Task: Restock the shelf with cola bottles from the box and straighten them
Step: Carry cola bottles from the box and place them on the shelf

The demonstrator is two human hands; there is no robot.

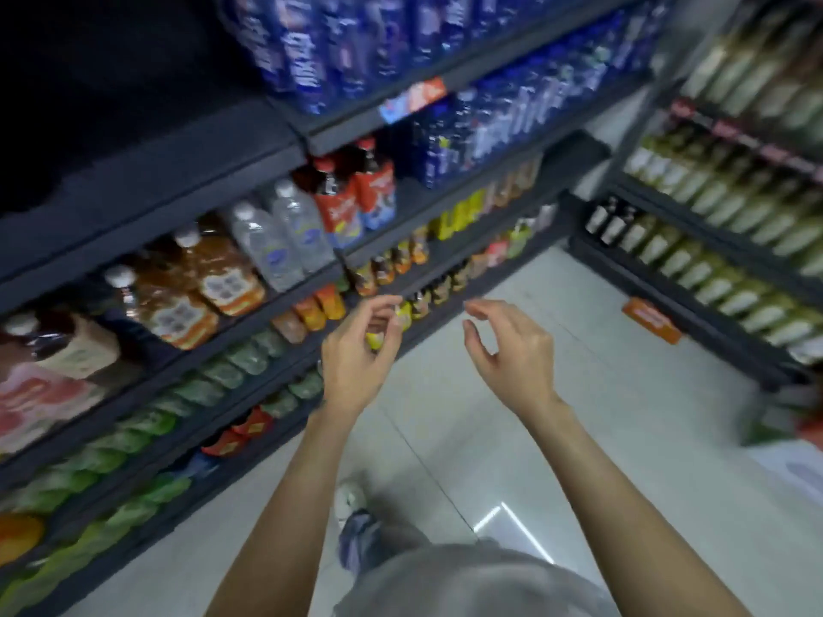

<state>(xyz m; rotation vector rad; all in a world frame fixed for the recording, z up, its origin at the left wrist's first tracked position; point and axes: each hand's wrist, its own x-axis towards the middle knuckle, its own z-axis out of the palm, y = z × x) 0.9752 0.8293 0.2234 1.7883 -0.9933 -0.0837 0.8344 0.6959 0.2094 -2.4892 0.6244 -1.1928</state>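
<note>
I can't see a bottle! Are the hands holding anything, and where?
Nothing is held. The left hand and right hand hang in the air with loosely curled fingers, both empty.

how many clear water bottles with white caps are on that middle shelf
2, side by side on the middle shelf: the left clear water bottle next to the amber drink bottles, the right clear water bottle next to the red-labelled bottles. More may stand hidden behind them.

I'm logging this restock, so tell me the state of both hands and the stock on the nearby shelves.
left hand: raised in front of the shelves, fingers loosely curled, holding nothing
right hand: raised over the floor, fingers loosely curled, holding nothing
clear water bottles: upright on shelf, capped
red-labelled dark bottles: upright on shelf, capped
blue-labelled bottles: fill the upper shelves
</note>
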